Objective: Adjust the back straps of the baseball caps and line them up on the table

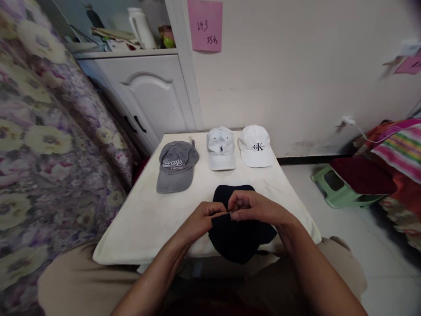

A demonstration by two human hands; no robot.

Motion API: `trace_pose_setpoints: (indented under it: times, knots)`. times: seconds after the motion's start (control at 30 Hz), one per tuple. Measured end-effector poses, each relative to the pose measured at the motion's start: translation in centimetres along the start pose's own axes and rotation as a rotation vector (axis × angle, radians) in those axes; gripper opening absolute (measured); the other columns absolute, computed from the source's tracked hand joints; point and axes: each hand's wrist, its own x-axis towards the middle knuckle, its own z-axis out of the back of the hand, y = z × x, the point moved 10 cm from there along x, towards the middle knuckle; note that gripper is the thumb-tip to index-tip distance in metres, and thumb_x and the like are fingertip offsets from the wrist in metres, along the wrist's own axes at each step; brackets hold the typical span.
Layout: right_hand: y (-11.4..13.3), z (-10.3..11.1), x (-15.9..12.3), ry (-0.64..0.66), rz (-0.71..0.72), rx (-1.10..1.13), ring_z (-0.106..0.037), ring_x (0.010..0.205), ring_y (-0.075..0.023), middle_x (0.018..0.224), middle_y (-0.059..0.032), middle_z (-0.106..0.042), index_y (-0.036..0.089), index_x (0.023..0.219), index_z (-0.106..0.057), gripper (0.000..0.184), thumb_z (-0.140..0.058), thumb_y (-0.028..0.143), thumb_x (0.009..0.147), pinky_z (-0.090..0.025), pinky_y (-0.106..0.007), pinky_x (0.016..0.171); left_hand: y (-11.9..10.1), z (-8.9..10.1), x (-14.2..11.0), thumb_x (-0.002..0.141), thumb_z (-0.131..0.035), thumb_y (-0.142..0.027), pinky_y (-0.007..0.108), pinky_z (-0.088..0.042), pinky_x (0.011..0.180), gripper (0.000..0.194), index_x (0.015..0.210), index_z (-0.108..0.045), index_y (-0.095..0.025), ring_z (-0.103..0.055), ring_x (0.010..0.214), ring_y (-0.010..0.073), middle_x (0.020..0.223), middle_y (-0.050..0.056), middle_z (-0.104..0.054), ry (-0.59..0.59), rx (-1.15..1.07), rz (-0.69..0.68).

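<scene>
A black baseball cap lies at the near edge of the table, its brim pointing away from me. My left hand is closed on the cap's left side, fingers curled at a dark edge or strap. Over the middle of the cap, my right hand pinches at the same spot, thumb and fingers together. Exactly what the fingertips grip is too dark to make out. Beyond them sit a grey cap with white lettering, a pale cap with a small dark emblem, and a white cap with black letters.
The caps rest on a table with a cream cloth. A flowered curtain hangs at the left, beside a white cabinet holding a white jug. To the right stands a green stool with a dark red top.
</scene>
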Motion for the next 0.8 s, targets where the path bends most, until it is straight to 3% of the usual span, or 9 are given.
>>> trace_pose_setpoints:
  times: [0.33, 0.53, 0.8]
  knots:
    - [-0.8, 0.4, 0.3, -0.051, -0.054, -0.026, -0.052, 0.064, -0.01, 0.073, 0.0023, -0.061, 0.015, 0.085, -0.063, 0.022, -0.077, 0.028, 0.073, -0.038, -0.024, 0.061, 0.1, -0.2, -0.1, 0.086, -0.058, -0.044, 0.024, -0.019, 0.051, 0.043, 0.056, -0.044, -0.016, -0.026, 0.053, 0.0083, 0.055, -0.007, -0.031, 0.059, -0.055, -0.017]
    - [-0.7, 0.3, 0.1, -0.04, -0.078, -0.037, -0.049, 0.06, -0.0086, 0.069, 0.0037, -0.059, 0.016, 0.084, -0.063, 0.022, -0.077, 0.028, 0.073, -0.035, -0.022, 0.057, 0.2, 1.0, -0.4, 0.093, -0.041, -0.049, 0.027, -0.037, 0.065, 0.049, 0.073, -0.07, -0.015, -0.049, 0.067, 0.0148, 0.068, 0.001, -0.06, -0.043, -0.047, -0.001]
    - [-1.0, 0.3, 0.2, -0.038, -0.086, -0.065, -0.046, 0.058, -0.0084, 0.066, 0.0043, -0.057, 0.016, 0.084, -0.063, 0.022, -0.077, 0.029, 0.072, -0.032, -0.022, 0.054, 0.2, 1.0, -0.5, 0.095, -0.039, -0.05, 0.028, -0.036, 0.068, 0.052, 0.072, -0.071, -0.017, -0.049, 0.067, 0.0151, 0.065, 0.0, -0.061, -0.071, -0.002, 0.006]
